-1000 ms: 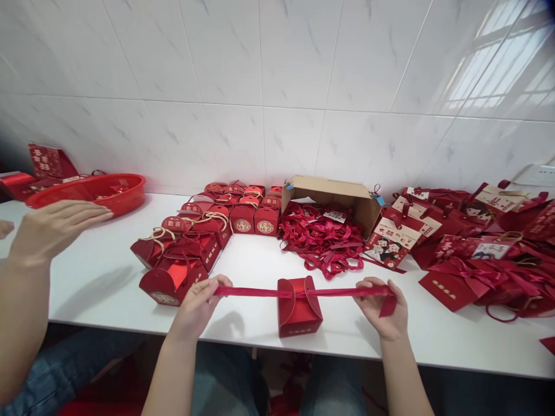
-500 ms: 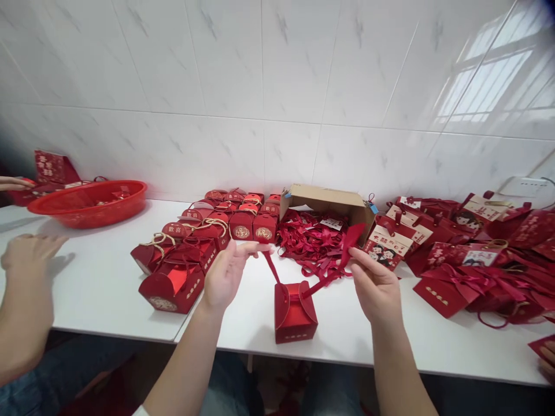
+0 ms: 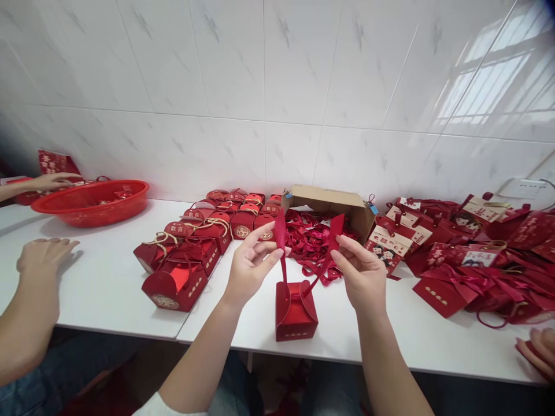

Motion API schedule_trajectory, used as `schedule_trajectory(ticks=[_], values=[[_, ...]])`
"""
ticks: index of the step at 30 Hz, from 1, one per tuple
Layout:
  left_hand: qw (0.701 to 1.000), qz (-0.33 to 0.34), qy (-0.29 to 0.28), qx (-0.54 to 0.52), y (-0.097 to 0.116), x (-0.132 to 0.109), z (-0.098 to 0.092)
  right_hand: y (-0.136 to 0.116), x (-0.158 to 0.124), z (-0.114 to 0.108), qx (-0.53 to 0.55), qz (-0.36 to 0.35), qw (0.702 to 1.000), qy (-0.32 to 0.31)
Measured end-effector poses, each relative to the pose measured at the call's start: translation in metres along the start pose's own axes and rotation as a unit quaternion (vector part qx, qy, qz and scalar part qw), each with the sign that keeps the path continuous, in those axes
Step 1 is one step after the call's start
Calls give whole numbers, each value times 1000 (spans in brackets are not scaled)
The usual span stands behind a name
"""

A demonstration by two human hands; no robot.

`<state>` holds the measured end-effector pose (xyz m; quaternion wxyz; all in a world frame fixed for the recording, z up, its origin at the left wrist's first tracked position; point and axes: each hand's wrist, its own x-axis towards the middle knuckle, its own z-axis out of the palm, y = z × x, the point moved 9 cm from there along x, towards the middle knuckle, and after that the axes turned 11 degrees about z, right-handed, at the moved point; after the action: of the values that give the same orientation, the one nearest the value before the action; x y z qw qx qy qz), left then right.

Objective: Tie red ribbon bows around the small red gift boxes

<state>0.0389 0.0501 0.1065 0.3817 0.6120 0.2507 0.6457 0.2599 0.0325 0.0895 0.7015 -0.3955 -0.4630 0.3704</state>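
Note:
A small red gift box (image 3: 296, 311) stands near the front edge of the white table (image 3: 108, 289). A red ribbon (image 3: 282, 248) runs through its top flaps, both ends raised above it. My left hand (image 3: 251, 266) pinches the left end of the ribbon. My right hand (image 3: 359, 271) pinches the right end. Both hands hover just above and to either side of the box.
Finished red boxes (image 3: 203, 237) cluster to the left. An open cardboard box (image 3: 329, 205) spills loose red ribbons (image 3: 312, 237). Red bags and cards (image 3: 472, 254) pile at right. A red basket (image 3: 93, 202) sits far left. Other people's hands rest at left (image 3: 43, 254) and at the lower right (image 3: 535, 349).
My hands went from stretching the ribbon flat across the box to lifting both ends up and inward above it. The person at left lowered a hand onto the table.

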Motion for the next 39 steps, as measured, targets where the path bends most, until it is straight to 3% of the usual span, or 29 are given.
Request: schedule_trajectory(ticks=[5,14,30,39], values=[[999,-18,16,-30,-5,3,-2,0,0,2,15,8,1000,-12],[997,14,51,-48,1,6,-4,7,-1,6,79,35,995,-44],[999,26,42,-17,6,7,-3,14,-3,5,49,61,997,-29],[999,-5,6,-44,6,10,10,-3,4,20,109,74,990,-43]])
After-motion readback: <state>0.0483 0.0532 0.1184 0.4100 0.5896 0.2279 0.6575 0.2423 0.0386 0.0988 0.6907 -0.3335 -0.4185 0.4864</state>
